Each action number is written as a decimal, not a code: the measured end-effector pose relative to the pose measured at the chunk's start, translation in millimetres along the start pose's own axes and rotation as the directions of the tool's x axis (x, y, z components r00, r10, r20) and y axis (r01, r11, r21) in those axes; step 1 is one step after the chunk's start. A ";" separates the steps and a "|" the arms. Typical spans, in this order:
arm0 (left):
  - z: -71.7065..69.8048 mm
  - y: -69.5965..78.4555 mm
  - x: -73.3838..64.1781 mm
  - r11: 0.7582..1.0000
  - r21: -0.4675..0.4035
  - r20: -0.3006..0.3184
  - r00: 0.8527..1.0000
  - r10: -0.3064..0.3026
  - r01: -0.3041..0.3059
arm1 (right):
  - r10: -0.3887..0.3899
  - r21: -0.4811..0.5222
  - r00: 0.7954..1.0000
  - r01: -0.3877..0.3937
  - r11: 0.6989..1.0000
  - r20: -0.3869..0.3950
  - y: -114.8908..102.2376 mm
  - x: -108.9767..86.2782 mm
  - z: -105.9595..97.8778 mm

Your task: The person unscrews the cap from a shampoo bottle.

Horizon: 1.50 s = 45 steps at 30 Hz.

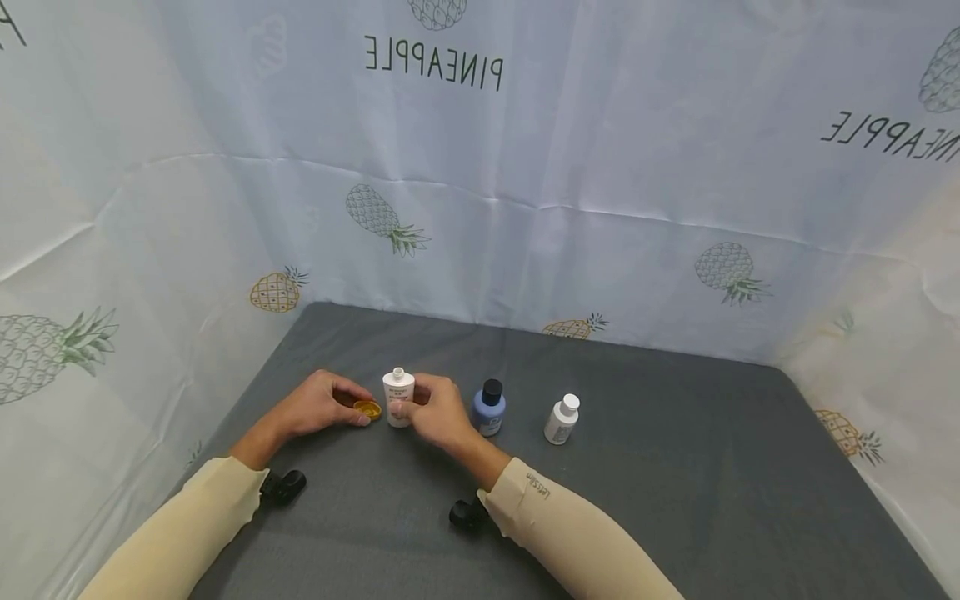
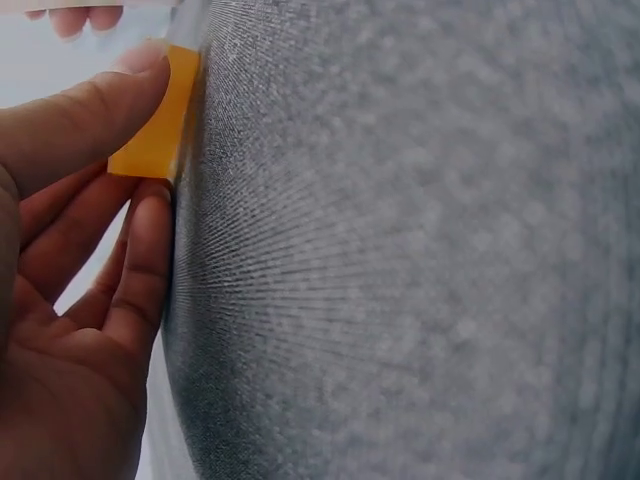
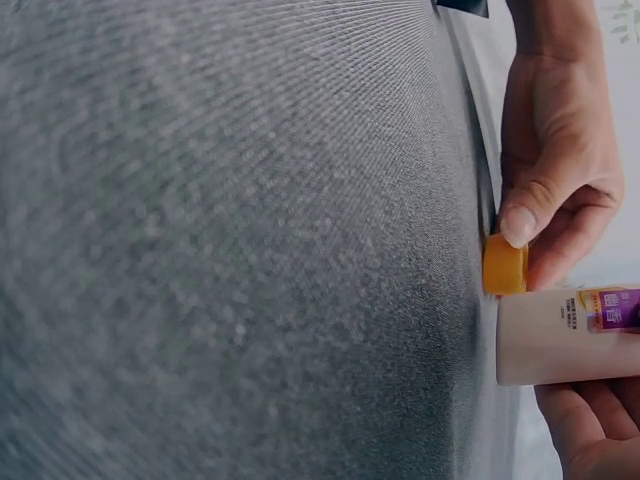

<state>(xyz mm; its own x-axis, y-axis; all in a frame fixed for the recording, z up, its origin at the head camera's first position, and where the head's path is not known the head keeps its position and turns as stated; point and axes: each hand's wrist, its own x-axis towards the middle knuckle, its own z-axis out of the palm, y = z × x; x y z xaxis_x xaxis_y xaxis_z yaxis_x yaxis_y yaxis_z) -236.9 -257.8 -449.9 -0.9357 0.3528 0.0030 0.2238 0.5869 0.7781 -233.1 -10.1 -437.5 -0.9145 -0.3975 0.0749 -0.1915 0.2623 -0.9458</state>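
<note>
At the left of the table, my left hand (image 1: 318, 406) pinches an orange-yellow cap (image 1: 368, 409) between thumb and fingers. The cap lies at the cloth with its hollow side up. Just right of it stands a white bottle (image 1: 398, 388), upright, its narrow neck bare. My right hand (image 1: 444, 414) grips this bottle from the right, with the thumb across its front. In the right wrist view, a purple label (image 3: 618, 309) shows on the bottle, and its base is close beside the cap (image 3: 505, 265). The left wrist view shows the thumb on the cap's side wall (image 2: 155, 135).
A blue bottle (image 1: 489, 412) with a black cap stands just right of my right hand. Farther right is a small white bottle (image 1: 561, 422) with a white cap. Dark grey cloth covers the table (image 1: 675, 500); a pineapple-print curtain (image 1: 600, 167) hangs behind and at the sides.
</note>
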 end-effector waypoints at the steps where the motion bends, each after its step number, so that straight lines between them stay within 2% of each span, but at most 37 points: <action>1: -0.1 0.4 -0.1 1.000 -0.001 0.003 1.000 -0.002 0.002 | 0.000 0.005 1.000 0.000 1.000 -0.001 0.4 0.3 0.7; 10: -0.1 4.8 -1.6 1.000 -0.018 -0.010 1.000 -0.017 0.017 | 0.003 0.028 1.000 -0.004 1.000 0.018 3.1 -1.1 2.3; 15: 0.4 10.0 -5.2 0.999 -0.039 -0.068 0.998 -0.008 0.005 | -0.002 0.042 1.000 0.001 0.999 0.030 3.7 -1.4 2.1; 20: -0.7 21.3 -9.5 0.999 -0.053 -0.116 0.993 -0.001 -0.005 | -0.018 0.040 0.999 0.017 0.999 0.032 3.4 -1.5 1.5; 26: -4.0 35.3 -16.6 0.997 -0.026 -0.178 0.982 0.066 -0.072 | -0.042 -0.005 0.999 0.042 0.999 0.014 -1.1 -7.6 -1.2; 30: -7.5 46.8 -21.5 0.995 0.006 -0.221 0.971 0.095 -0.096 | -0.092 -0.043 0.996 0.092 0.995 0.006 -10.3 -16.8 -7.5; 36: -5.8 65.8 -24.3 0.988 0.002 -0.220 0.963 0.152 -0.156 | -0.128 -0.061 0.992 0.128 0.990 -0.003 -21.6 -30.9 -22.6; 45: 5.1 92.9 -20.3 0.961 0.008 -0.239 0.932 0.272 -0.278 | -0.206 -0.022 0.979 0.206 0.978 -0.003 -36.7 -50.8 -48.2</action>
<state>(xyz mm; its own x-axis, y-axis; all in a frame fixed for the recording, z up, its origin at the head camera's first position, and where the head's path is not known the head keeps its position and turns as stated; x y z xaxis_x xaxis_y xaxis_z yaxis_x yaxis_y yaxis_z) -195.8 -206.7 -380.8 -0.8767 0.3146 0.3640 0.4772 0.4720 0.7413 -196.9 42.9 -391.3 -0.8564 -0.4406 0.2690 -0.3835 0.1942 -0.9029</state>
